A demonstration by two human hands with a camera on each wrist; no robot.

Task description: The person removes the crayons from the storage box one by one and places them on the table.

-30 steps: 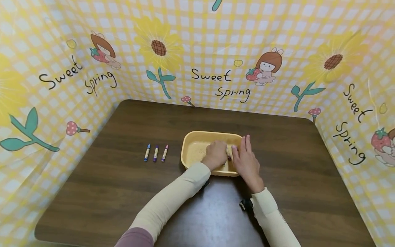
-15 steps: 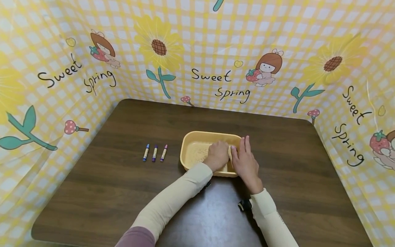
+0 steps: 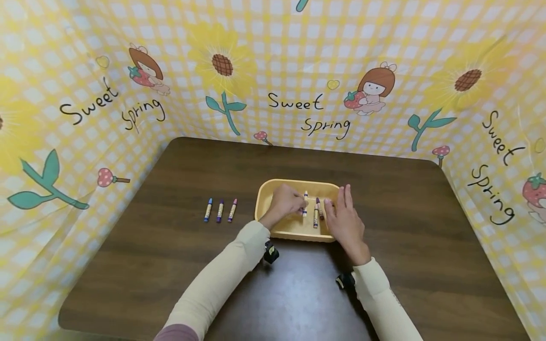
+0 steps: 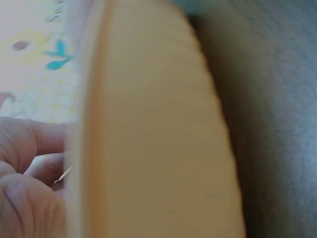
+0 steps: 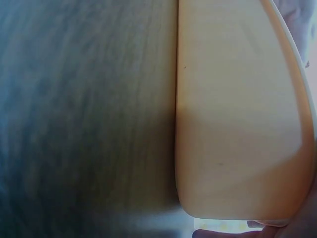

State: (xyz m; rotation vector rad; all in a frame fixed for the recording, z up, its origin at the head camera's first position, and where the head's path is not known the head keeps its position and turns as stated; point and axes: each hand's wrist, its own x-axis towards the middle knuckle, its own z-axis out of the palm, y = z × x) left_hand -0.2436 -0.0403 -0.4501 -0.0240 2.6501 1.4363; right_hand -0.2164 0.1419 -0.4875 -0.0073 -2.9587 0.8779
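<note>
Yellow tray (image 3: 294, 235): we note the left hand (image 3: 287, 200) has shifted leftward, uncovering crayons (image 3: 315, 219) inside, so their placement seems checkable; whether its bent fingers pinch one we cannot tell, while the right hand (image 3: 346, 226) rests straight-fingered at the tray's right end.

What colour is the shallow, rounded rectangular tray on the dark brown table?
The rounded rectangular tray is pale yellow; the head view shows it best.
</note>
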